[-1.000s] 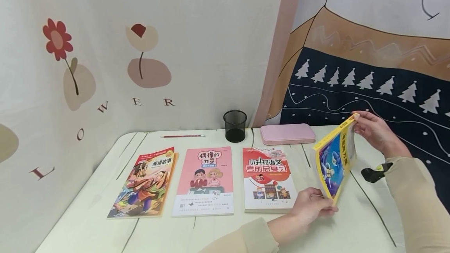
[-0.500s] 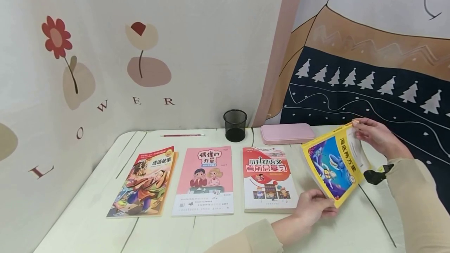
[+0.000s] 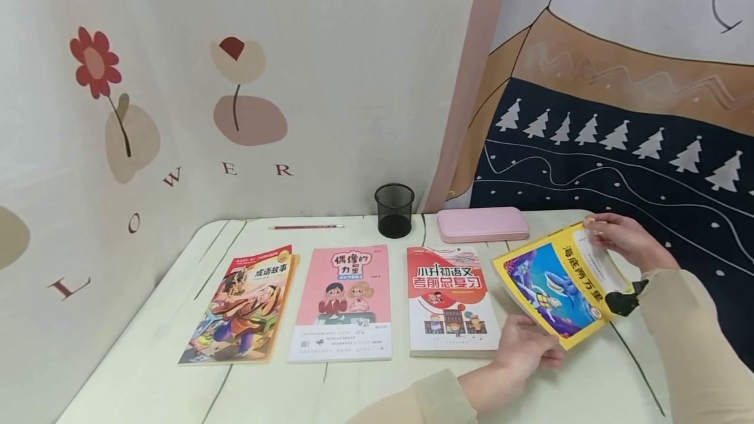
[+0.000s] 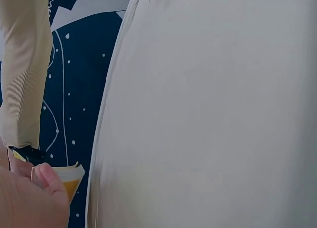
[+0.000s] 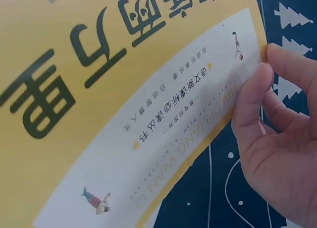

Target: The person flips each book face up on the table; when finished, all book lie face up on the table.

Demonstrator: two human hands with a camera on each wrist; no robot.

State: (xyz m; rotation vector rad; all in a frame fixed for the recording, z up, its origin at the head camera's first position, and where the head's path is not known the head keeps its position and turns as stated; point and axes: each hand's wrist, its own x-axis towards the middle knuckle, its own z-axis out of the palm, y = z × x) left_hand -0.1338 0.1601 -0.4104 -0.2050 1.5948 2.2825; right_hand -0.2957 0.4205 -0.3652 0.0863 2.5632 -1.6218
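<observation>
yellow book (image 3: 562, 290): a glossy paper cover is seen, smooth, with a faint sheen; held by bare-skinned hands, the left hand (image 3: 524, 349) and the right hand (image 3: 627, 241).
three flat books (image 3: 341, 303): printed paper covers are shown, smooth and slightly glossy.
counter (image 3: 147, 378): a pale, matt, smooth surface is shown, marked with dark wood-grain lines.
pen cup (image 3: 393, 210): black metal mesh is seen.
pencil case (image 3: 482, 224): pink, smooth, matt, plastic-looking.
backdrop (image 3: 294, 51): printed cloth is hung, matt.
sleeves (image 3: 695, 345): beige ribbed knit cloth is worn.
</observation>
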